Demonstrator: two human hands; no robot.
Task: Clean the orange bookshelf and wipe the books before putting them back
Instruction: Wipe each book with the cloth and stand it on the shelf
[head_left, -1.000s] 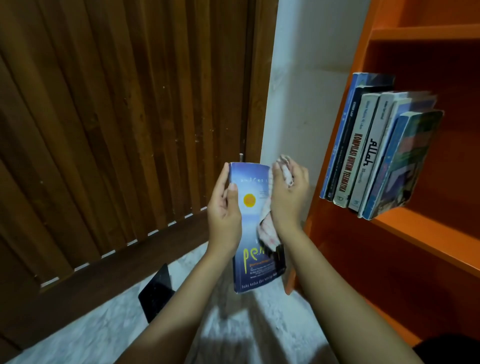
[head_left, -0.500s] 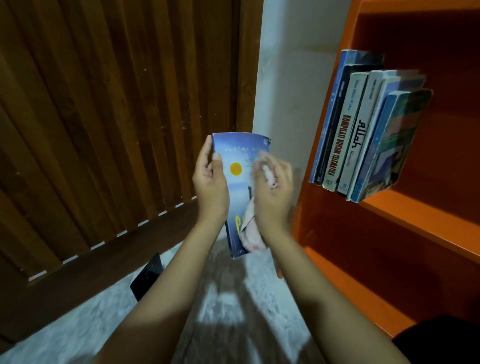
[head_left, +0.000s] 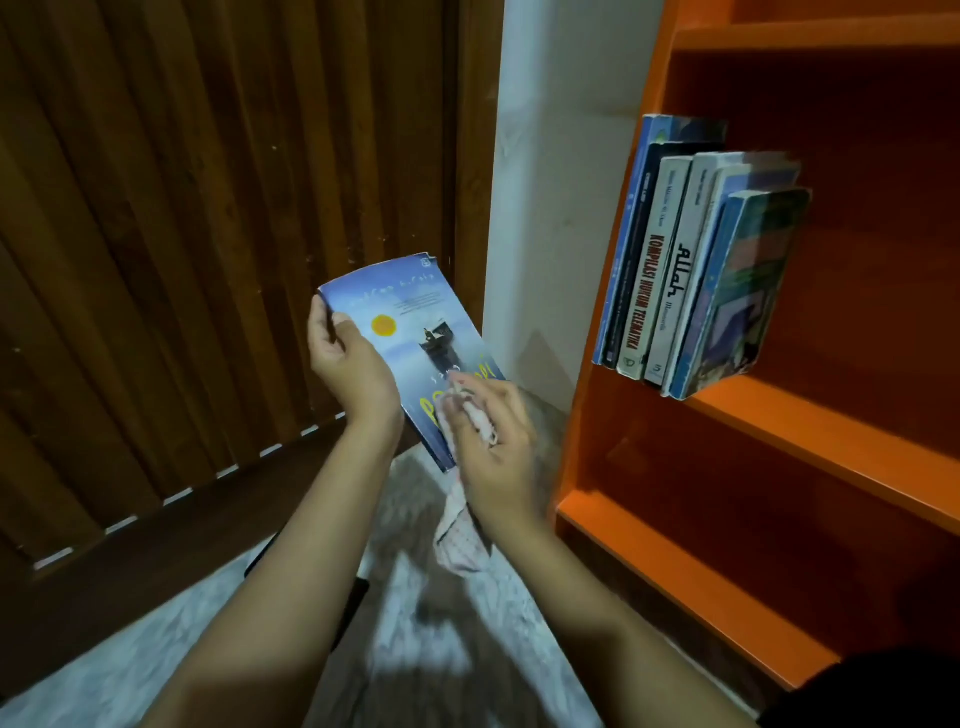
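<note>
Wiping blue book (head_left: 410, 332), head view: left hand (head_left: 353, 364) grips its left edge, cover tilted up for access; right hand (head_left: 498, 452) clutches pinkish cloth (head_left: 462, 540) against lower cover. Orange bookshelf (head_left: 810, 431) close right, other books (head_left: 691, 275) leaning there.

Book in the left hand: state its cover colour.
Blue book with an orange sun; head view.

The left arm (head_left: 291, 551) and right arm (head_left: 587, 603) reach forward, bare, from the bottom of the view; the left hand (head_left: 353, 366) grips the blue book (head_left: 415, 322) at its left edge; the right hand (head_left: 501, 452), blurred, fingers curled, presses a pale cloth (head_left: 480, 423) to the lower cover.
</note>
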